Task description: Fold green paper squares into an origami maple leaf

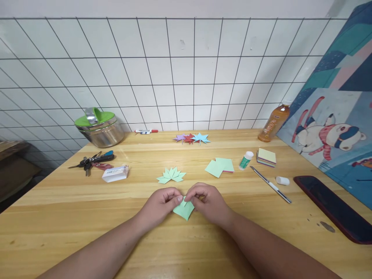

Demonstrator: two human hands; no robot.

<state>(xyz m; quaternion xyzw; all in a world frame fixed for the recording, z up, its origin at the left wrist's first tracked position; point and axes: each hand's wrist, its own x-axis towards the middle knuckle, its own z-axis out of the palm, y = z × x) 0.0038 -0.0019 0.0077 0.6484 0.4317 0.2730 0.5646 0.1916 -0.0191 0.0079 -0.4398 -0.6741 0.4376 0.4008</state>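
1. While both hands work low over the table (78,236), the green paper (185,214) sits between them, one corner aimed at six o'clock, towards the person.
2. The left hand (162,203) has thumb and fingers together on the paper's edge at about ten o'clock; the right hand (209,202) has its fingertips clamped on the edge around one. How far the fingers reach behind the paper, I can't tell.
3. From where I stand, this looks like a folding step: the top edge is being worked, and the fold seems only partly made.
4. Just past the hands, between eleven and twelve, lies a pointed green leaf (171,175), its creases already in. Farther off at twelve, three coloured leaves (189,138) overlap near the wall.
5. The next move, I'd judge, calls for the left hand to steady the paper while the right presses the crease flat, edges matched; a skewed fold would show.
6. The glue (245,161) at two o'clock, apart from its likely cap (282,180), seems unneeded until the folding is done.
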